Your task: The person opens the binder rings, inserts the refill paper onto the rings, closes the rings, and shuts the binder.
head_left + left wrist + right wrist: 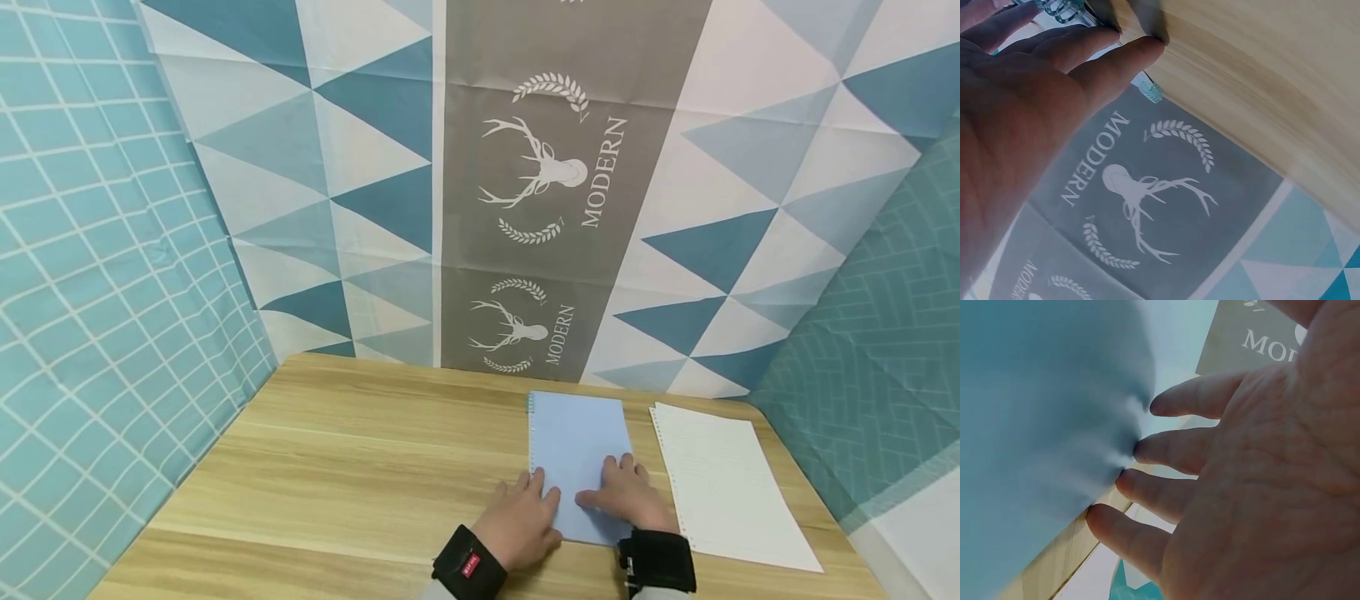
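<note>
A light-blue notebook [576, 442] with teal ring binding along its left side lies closed on the table. Its binding [1150, 90] also shows in the left wrist view. My left hand [519, 521] rests at the lower left of the notebook, fingertips by the bound edge and fingers fairly straight. On the lower right part lies my right hand [630, 496], its thumb stretched over the cover. In the right wrist view, the fingertips of that hand [1272, 462] touch the blue cover [1047, 425] near its edge, spread apart. Neither hand grips anything visible.
White loose sheets [731, 483] with punched holes along the left edge lie right of the notebook. The wooden table [337, 467] stretches to the left. Patterned cloth [375, 167] stands behind, with teal cloth [90, 292] at the left side.
</note>
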